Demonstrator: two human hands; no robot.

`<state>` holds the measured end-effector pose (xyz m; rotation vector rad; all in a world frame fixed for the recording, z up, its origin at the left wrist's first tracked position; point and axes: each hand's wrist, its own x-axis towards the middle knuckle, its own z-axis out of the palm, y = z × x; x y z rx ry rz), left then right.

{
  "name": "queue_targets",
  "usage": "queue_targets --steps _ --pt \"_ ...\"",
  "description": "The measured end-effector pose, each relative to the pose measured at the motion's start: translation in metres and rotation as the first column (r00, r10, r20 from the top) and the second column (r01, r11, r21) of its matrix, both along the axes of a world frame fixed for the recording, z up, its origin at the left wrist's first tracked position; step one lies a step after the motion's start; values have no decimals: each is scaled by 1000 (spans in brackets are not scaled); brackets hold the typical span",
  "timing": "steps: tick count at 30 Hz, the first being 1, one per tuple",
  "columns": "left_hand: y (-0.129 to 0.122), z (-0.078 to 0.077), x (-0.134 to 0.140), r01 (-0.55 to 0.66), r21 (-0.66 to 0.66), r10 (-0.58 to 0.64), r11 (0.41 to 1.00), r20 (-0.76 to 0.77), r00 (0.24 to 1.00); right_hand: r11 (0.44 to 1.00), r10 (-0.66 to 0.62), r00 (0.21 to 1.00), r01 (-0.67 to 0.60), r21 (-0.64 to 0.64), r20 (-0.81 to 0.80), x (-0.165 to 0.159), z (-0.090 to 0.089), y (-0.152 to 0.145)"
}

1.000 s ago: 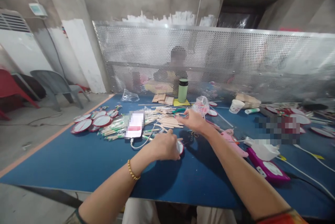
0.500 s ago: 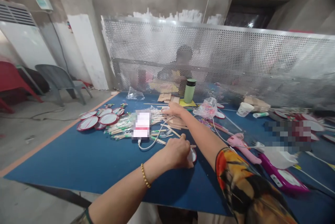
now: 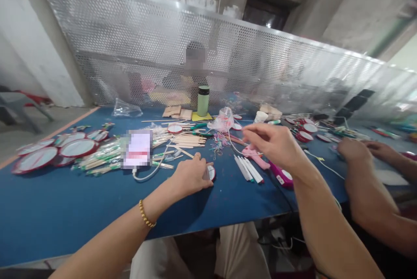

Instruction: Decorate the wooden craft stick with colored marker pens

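Note:
My left hand is closed round a small round red-rimmed drum at the table's middle; the palm and fingers hide most of it. A thin wooden stick lies by that hand. My right hand hovers over the pink glue gun, fingers loosely bent and slightly apart, with nothing visible between them. White markers lie below and left of it. Another red-rimmed drum rests among the wooden sticks.
Finished-looking drums and wrapped sticks cover the left side, beside a phone on a cable. A green bottle stands near the perforated metal screen. A purple device lies right; another person's hands work beyond.
My right hand has left the wooden sticks and moved right, over the glue gun. A drum now shows where it was. My left hand still holds its drum. The view has turned right.

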<state>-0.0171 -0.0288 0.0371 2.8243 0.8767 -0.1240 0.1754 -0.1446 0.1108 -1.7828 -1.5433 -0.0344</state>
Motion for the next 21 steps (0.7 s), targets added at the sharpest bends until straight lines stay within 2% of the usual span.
queue_targets --steps 2,4,7,9,11,14,18,21 --pt "-2 -2 2 -14 21 14 1000 2 1000 993 -99 994 102 -65 48 13 -21 -26" --pt "-3 -4 4 -35 37 34 999 12 999 978 -160 980 174 -119 114 21 -44 -39" --pt "-4 -5 5 -69 54 68 996 22 997 961 -208 957 238 -141 202 23 -74 -45" --pt "-3 -4 5 -99 63 98 993 12 995 963 -177 950 221 -155 259 19 -85 -42" --pt "-1 -1 3 -130 74 131 989 -6 991 976 -127 951 171 -138 282 13 -87 -33" --pt "2 3 -2 -151 57 153 987 -37 988 987 -87 946 125 -103 313 5 -78 -7" --pt "2 7 -6 -142 11 143 990 -38 989 971 -59 912 146 -187 405 -7 -60 45" --pt "-5 6 -5 -118 11 116 993 72 991 958 -14 905 133 -253 424 -18 -55 88"
